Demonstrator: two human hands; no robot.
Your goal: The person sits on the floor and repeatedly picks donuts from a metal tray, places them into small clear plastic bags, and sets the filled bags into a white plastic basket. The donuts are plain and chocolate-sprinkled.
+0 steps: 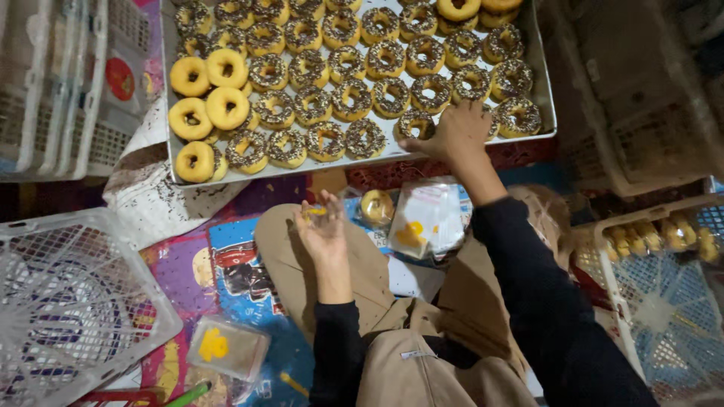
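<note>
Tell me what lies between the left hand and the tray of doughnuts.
In the head view, between the left hand and the tray lie only patterned floor mat and a corner of soiled white paper; no doughnut.

Left hand (323, 226): raised over the lap, palm toward the camera, fingers loosely curled with the fingertips pinched together at the top; forearm bare to a dark sleeve cuff. Right hand (455, 130): arm stretched well forward, back of hand up, fingers bent downward and spread; dark sleeve covers the arm to mid-forearm. Legs folded, in tan trousers.
</note>
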